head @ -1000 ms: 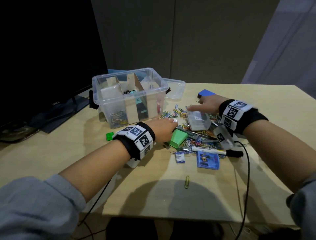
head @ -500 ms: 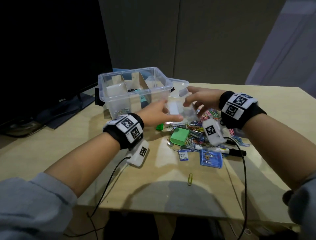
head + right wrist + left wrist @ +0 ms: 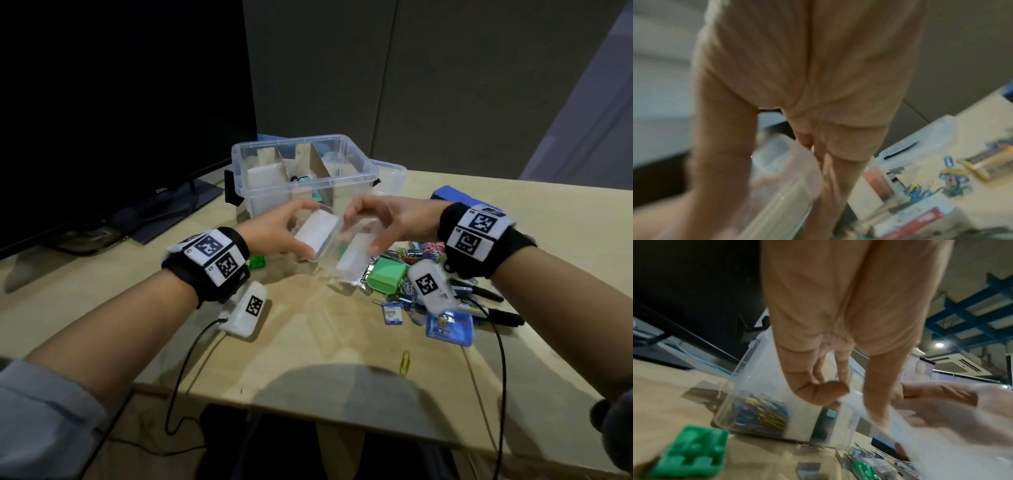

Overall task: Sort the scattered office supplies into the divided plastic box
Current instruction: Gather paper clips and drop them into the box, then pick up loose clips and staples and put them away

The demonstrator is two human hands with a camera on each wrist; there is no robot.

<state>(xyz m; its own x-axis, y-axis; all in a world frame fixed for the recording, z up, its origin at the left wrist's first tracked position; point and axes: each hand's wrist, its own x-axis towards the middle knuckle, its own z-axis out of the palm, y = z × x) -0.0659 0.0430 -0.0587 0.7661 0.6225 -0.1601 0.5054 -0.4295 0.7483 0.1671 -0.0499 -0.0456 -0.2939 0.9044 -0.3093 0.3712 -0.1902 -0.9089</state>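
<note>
Two hands (image 3: 337, 229) — one clear case (image 3: 334, 245).

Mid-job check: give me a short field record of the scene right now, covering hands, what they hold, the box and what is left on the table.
left hand: grips one half of a small clear case
right hand: grips the other half
case position: held above the table, in front of the divided box
box contents: coloured paper clips in one compartment
loose on table: green sharpener, blue packet, black markers, yellow paper clip
</note>
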